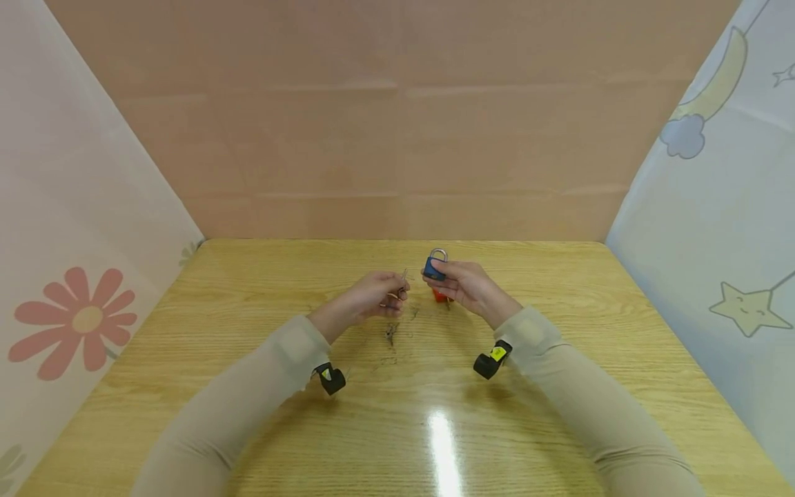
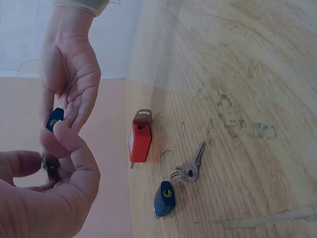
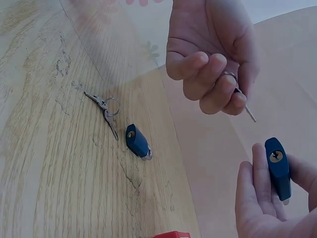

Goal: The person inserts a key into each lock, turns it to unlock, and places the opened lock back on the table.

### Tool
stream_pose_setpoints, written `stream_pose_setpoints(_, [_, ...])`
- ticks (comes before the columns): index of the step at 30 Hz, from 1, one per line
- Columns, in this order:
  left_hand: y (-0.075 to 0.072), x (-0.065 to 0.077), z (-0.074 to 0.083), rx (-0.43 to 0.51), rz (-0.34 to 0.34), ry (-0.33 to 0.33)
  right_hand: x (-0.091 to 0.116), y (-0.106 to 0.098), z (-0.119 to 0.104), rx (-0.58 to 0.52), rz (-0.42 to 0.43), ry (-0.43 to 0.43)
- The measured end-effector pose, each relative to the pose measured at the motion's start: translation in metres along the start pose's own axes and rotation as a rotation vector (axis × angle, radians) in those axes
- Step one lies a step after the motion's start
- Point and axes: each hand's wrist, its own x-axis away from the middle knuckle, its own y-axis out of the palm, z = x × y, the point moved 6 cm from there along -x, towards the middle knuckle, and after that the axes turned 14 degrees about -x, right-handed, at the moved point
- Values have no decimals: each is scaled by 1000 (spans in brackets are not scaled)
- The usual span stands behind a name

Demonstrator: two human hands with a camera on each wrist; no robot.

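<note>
My left hand (image 1: 380, 293) pinches a small metal key (image 3: 251, 113) between thumb and fingers; its blade points out toward the other hand. In my right hand (image 1: 468, 283) a blue padlock (image 1: 435, 268) is gripped between thumb and fingers, shackle up in the head view. The right wrist view shows the keyhole in the end of this padlock (image 3: 278, 171), with the key tip a short way apart from it. My curled left fingers partly hide the rest of the key and its ring.
On the wooden table (image 1: 248, 290) lie a second blue padlock (image 2: 164, 198), a ring of keys (image 2: 190, 169) and a red padlock (image 2: 140, 144) with a key head at its end. Printed cloth (image 1: 714, 207) and a plain backdrop (image 1: 397, 138) enclose the table's sides and back.
</note>
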Motion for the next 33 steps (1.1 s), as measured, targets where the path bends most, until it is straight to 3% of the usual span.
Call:
stream_pose_setpoints(22, [5, 0, 2, 80, 6, 11, 1, 1, 0, 4, -9, 7])
stream_pose_setpoints(30, [0, 0, 5, -76, 47, 47, 3, 1, -3, 34, 7, 9])
stream_pose_setpoints(33, [-1, -1, 4, -75, 39, 60, 2, 0, -2, 30, 5, 10])
